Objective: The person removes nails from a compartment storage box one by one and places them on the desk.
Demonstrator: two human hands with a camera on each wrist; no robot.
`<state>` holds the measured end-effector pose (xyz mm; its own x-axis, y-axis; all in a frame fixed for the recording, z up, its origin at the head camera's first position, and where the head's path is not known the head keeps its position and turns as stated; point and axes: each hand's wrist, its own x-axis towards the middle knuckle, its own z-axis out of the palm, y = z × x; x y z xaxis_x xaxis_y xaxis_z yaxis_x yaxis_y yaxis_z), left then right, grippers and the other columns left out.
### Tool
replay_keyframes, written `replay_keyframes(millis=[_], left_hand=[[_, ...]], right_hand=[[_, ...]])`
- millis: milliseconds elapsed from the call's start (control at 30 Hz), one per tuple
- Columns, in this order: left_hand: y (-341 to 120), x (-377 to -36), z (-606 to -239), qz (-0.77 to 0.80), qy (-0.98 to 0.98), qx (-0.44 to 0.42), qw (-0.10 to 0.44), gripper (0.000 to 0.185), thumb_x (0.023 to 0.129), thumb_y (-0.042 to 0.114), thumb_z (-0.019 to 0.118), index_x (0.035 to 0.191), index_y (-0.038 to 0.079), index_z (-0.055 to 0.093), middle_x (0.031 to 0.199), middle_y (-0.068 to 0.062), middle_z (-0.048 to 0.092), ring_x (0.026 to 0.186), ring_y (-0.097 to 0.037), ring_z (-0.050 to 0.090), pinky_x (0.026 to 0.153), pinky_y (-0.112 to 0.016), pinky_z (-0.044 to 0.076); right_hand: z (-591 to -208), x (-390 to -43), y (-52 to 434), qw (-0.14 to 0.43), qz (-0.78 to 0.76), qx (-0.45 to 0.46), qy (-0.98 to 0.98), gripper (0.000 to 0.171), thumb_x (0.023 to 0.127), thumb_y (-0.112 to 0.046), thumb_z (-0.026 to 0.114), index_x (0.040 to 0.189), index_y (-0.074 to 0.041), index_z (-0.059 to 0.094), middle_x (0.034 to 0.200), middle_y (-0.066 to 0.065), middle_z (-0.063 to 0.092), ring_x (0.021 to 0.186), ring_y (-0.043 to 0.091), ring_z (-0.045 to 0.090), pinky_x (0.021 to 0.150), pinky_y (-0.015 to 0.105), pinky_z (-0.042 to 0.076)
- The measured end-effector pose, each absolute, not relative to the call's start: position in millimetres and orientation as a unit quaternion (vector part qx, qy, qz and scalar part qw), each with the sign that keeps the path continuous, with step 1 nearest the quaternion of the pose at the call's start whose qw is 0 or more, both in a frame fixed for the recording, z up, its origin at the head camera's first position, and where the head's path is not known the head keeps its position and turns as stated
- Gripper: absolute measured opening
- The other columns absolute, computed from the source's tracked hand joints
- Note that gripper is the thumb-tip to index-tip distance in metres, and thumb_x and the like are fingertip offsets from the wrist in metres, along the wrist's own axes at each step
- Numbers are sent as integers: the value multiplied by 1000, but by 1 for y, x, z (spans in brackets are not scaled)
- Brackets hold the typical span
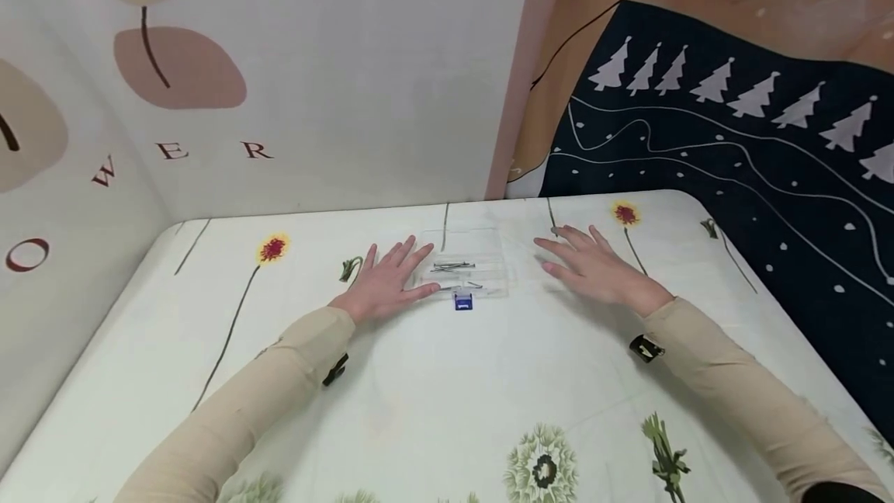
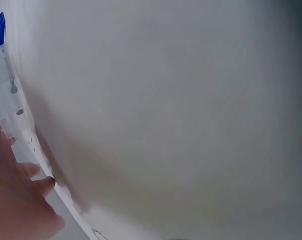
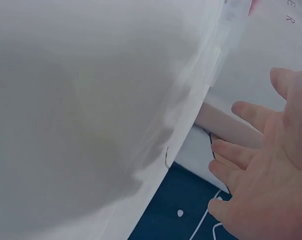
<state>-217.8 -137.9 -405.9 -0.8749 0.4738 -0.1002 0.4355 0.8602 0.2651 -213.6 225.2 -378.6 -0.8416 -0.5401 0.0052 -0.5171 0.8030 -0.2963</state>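
Observation:
A clear plastic box (image 1: pixel 482 243) with a blue latch (image 1: pixel 463 302) lies on the table in the head view. Several long dark nails (image 1: pixel 454 266) rest across its middle, and a few smaller metal pieces (image 1: pixel 473 286) lie nearer the latch. My left hand (image 1: pixel 388 282) is spread at the box's left side, thumb tip right by its front left corner. To the right of the box, my right hand (image 1: pixel 594 266) is spread palm down, holding nothing. In the left wrist view, the blue latch (image 2: pixel 1 29) and part of the box show at the left edge.
A white cloth printed with flowers covers the table (image 1: pixel 433 386). Behind it hangs a pale wall cloth (image 1: pixel 363 84) with letters, and at the right a dark cloth (image 1: pixel 670 123) with white trees. Both wrists carry a small dark device (image 1: pixel 646 348).

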Motion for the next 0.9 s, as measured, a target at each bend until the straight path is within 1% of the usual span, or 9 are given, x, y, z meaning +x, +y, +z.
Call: replay_keyframes(millis=[233, 467, 667, 800, 900], left_hand=[[-142, -213, -405, 125, 961, 228, 96, 83, 92, 68, 40, 157, 22, 15, 160, -12, 13, 144, -33, 13, 111, -59, -6], [-151, -206, -404, 138, 961, 218, 97, 85, 91, 67, 44, 156, 17, 21, 160, -13, 12, 144, -35, 13, 109, -62, -6], [-159, -204, -400, 151, 959, 219, 103, 82, 91, 61, 52, 154, 14, 26, 160, -14, 12, 144, -37, 12, 107, -66, -7], [-162, -205, -399, 156, 956, 224, 109, 81, 92, 58, 53, 154, 15, 25, 160, -14, 10, 144, -37, 10, 106, -66, -9], [-162, -206, -398, 153, 955, 229, 113, 81, 93, 57, 52, 155, 15, 23, 160, -15, 8, 145, -37, 8, 106, -66, -9]], right_hand=[[-386, -212, 208, 50, -130, -294, 946, 54, 103, -45, 40, 147, -14, 43, 150, 21, 33, 141, 34, 23, 111, 60, 2], [-384, -207, 186, 54, -119, -314, 940, 51, 101, -41, 48, 144, -14, 46, 149, 20, 35, 140, 34, 25, 111, 59, 4], [-386, -207, 168, 31, -111, -357, 927, 46, 100, -34, 53, 141, -13, 50, 144, 18, 42, 137, 31, 32, 111, 59, 11], [-389, -208, 156, 10, -127, -392, 911, 43, 98, -28, 57, 137, -11, 53, 138, 18, 48, 132, 31, 39, 111, 58, 16], [-390, -208, 148, 5, -146, -408, 901, 43, 97, -26, 59, 137, -11, 53, 136, 19, 48, 129, 31, 41, 111, 55, 19]])
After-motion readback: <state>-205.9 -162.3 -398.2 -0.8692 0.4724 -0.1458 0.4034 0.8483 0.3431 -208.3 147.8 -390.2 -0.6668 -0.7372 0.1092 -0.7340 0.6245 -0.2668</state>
